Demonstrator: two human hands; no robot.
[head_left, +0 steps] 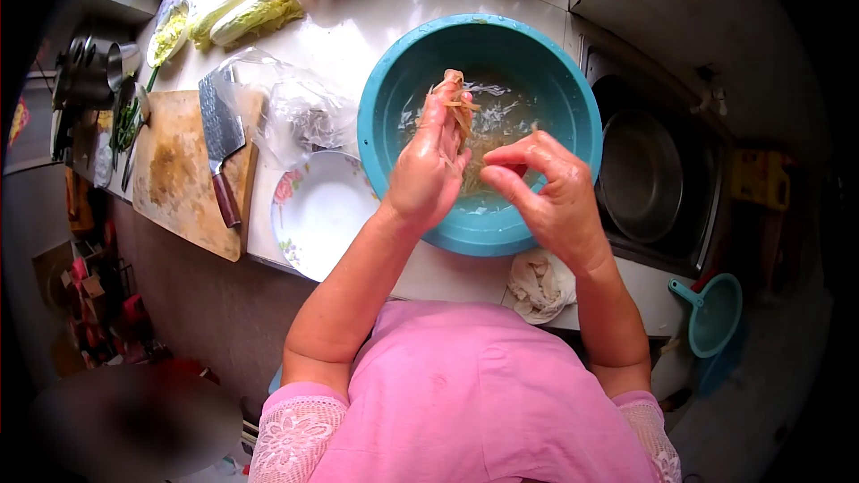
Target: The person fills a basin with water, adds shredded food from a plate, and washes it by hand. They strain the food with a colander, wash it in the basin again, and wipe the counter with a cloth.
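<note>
A teal basin (pixel 374 116) with water in it stands on the white counter. Over its left half, my left hand (pixel 431 161) is raised, wet, with thin pale brown strips (pixel 461 116) lying against its palm and fingers. My right hand (pixel 555 188) is over the basin's right side, thumb and index finger brought together in a pinch; anything between the fingertips is too small to make out. More of the strips seem to lie in the water below, blurred by reflections.
Left of the basin are a flowered white plate (pixel 327 215), a plastic bag (pixel 309 112) and a cleaver (pixel 222 116) on a wooden board (pixel 170 161). Cabbage (pixel 255 16) lies behind. Right: a sink with a metal bowl (pixel 640 174); a cloth (pixel 540 286) sits in front.
</note>
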